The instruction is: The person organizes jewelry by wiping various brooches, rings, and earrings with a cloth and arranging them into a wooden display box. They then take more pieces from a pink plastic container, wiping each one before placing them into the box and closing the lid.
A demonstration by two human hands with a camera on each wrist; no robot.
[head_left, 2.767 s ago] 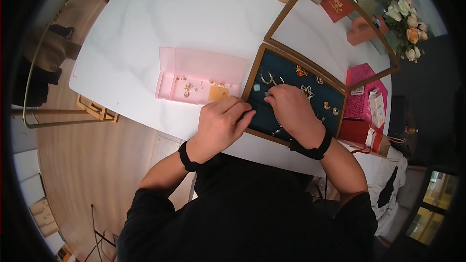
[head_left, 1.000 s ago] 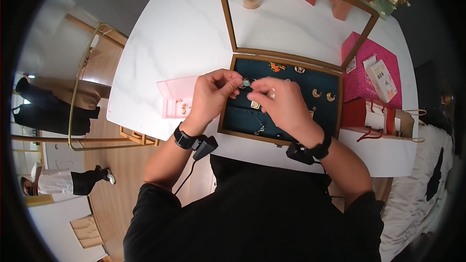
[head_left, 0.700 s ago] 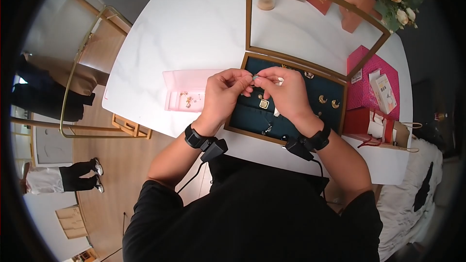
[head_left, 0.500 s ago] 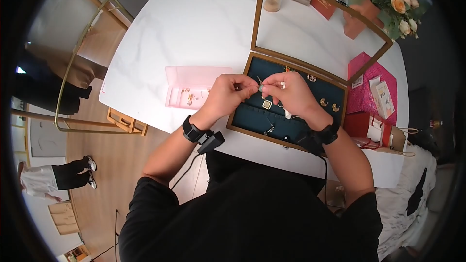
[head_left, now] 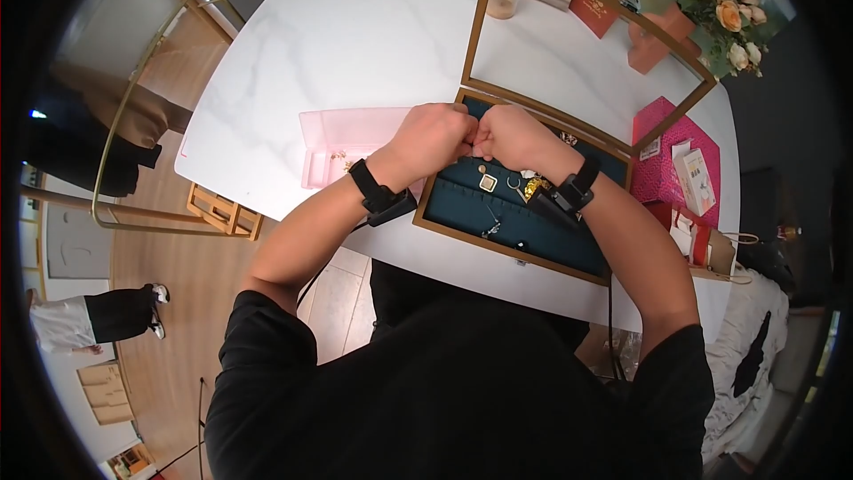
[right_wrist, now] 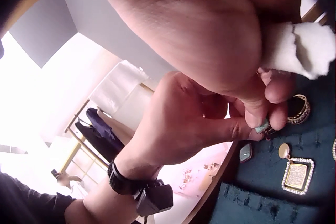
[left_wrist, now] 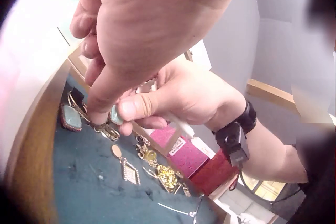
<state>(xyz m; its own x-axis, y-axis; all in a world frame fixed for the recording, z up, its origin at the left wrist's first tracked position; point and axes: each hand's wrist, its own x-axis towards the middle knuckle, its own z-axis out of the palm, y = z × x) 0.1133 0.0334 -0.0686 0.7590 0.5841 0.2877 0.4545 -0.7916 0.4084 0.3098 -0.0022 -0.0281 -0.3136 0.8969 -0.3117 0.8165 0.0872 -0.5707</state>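
Note:
Both hands meet over the upper left of a teal-lined jewelry case (head_left: 453,204). My right hand (head_left: 520,138) pinches a small turquoise-stone earring (right_wrist: 262,128) between thumb and finger. A rolled white cloth (right_wrist: 302,50) is tucked in the same palm. My left hand (head_left: 435,138) pinches at the same earring, its fingertips close to the lining. The hands hide the earring in the head view. A matching turquoise earring (left_wrist: 71,117) lies beside them on the lining. Near it are a square gold drop earring (right_wrist: 295,175) and a ring (right_wrist: 299,109) with stones.
The case's glass lid (head_left: 586,44) stands raised behind. A pink box (head_left: 338,138) with small jewelry sits left. Yellow-gold jewelry (head_left: 533,187) and a silver piece (head_left: 491,224) lie in the case. Right are a magenta box (head_left: 662,142) and red bag (head_left: 671,218); flowers (head_left: 724,9) stand behind.
From the lining, the hands came up together with the turquoise earring between their fingertips, then went back down to the case's upper left. The yellow-gold jewelry now shows beside the right wrist.

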